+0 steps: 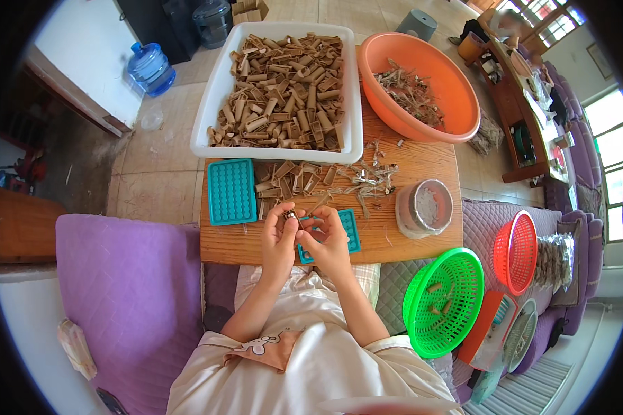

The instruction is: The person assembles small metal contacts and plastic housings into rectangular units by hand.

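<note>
My left hand (pixel 278 235) and my right hand (pixel 327 238) meet over the near edge of a small wooden table (pixel 408 242). Both pinch one small brown tube-shaped piece (pixel 291 216) between their fingertips. Under my right hand lies a teal moulded tray (pixel 351 232), partly hidden. A second teal tray (pixel 231 191) lies to the left. Loose brown tube pieces (pixel 287 178) and pale scraps (pixel 370 176) are scattered just beyond my hands.
A white tub (pixel 212 104) full of brown tube pieces and an orange basin (pixel 457 83) with scraps sit at the far end. A lidded round container (pixel 424 207) stands at right. Green (pixel 444 301) and red (pixel 516 252) baskets rest on the seat; a purple cushion (pixel 128 297) is left.
</note>
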`<act>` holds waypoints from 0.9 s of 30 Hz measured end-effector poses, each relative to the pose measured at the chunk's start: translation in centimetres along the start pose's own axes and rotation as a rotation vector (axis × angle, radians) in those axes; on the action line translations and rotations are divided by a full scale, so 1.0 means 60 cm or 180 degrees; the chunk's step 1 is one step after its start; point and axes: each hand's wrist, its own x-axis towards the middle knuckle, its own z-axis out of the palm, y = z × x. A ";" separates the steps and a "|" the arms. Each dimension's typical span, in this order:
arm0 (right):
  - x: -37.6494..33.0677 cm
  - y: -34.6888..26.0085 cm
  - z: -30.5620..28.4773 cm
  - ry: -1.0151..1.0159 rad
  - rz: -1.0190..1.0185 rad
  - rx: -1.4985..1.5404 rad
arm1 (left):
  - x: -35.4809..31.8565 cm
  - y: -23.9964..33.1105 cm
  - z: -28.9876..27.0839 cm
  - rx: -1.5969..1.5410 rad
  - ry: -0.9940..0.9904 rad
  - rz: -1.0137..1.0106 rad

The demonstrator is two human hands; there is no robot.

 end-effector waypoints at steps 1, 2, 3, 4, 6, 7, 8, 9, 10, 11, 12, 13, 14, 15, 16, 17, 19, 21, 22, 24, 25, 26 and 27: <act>-0.002 0.003 -0.003 0.0174 0.0084 0.0060 | -0.001 -0.003 0.007 0.0008 -0.0021 -0.0014; -0.004 0.004 -0.006 0.0350 0.0170 0.0122 | -0.003 -0.004 0.015 0.0127 0.0039 0.0076; -0.005 0.006 -0.009 0.0375 0.0177 0.0133 | -0.006 -0.007 0.018 0.0250 0.0104 0.0163; -0.005 0.007 -0.012 0.0387 0.0133 0.0015 | -0.009 -0.012 0.018 0.0265 0.0087 0.0143; -0.005 0.010 -0.016 0.0431 0.0093 -0.0090 | -0.013 -0.025 0.018 0.0299 0.0057 0.0196; -0.005 0.011 -0.016 0.0462 0.0126 -0.0218 | -0.014 -0.033 0.019 0.0315 0.0033 0.0180; -0.005 0.012 -0.017 0.0491 0.0159 -0.0344 | -0.014 -0.043 0.020 0.0464 0.0110 0.0294; -0.005 0.014 -0.020 0.0525 0.0166 -0.0334 | -0.015 -0.050 0.024 0.0611 0.0181 0.0403; -0.005 0.017 -0.022 0.0454 0.0329 -0.0093 | -0.016 -0.055 0.028 0.0623 0.0156 0.0384; -0.005 0.021 -0.025 0.0380 0.0491 0.0149 | -0.017 -0.059 0.032 0.0717 0.0214 0.0370; -0.005 0.025 -0.028 0.0399 0.0497 0.0162 | -0.020 -0.062 0.035 0.0812 0.0282 0.0360; -0.005 0.030 -0.031 0.0412 0.0465 0.0205 | -0.021 -0.064 0.037 0.0823 0.0270 0.0346; -0.006 0.033 -0.034 0.0424 0.0434 0.0248 | -0.020 -0.065 0.040 0.0721 0.0281 0.0261; -0.006 0.036 -0.037 0.0439 0.0441 0.0253 | -0.020 -0.065 0.042 0.0615 0.0294 0.0178; -0.006 0.039 -0.040 0.0432 0.0538 0.0220 | -0.020 -0.066 0.044 0.0621 0.0286 0.0163; -0.007 0.041 -0.042 0.0424 0.0635 0.0186 | -0.020 -0.066 0.045 0.0524 0.0274 0.0070; -0.007 0.043 -0.046 0.0443 0.0591 0.0173 | -0.018 -0.064 0.047 0.0430 0.0256 -0.0032; -0.007 0.037 -0.049 0.0451 0.0551 0.0158 | -0.018 -0.062 0.049 0.0153 0.0226 -0.0230; -0.008 0.024 -0.050 0.0406 0.0550 -0.0086 | -0.017 -0.059 0.049 0.0156 0.0232 -0.0240; -0.011 0.023 -0.056 0.0355 0.0569 -0.0324 | -0.012 -0.050 0.044 0.0119 0.0131 -0.0555; -0.013 0.031 -0.060 0.0553 0.0137 -0.0359 | -0.007 -0.042 0.041 0.0126 0.0146 -0.0568; -0.016 0.036 -0.065 0.0747 -0.0294 -0.0393 | 0.000 -0.033 0.037 -0.0117 0.0096 -0.0645; -0.020 0.017 -0.070 0.0812 -0.0220 0.0101 | 0.006 -0.025 0.035 -0.0367 0.0067 -0.0708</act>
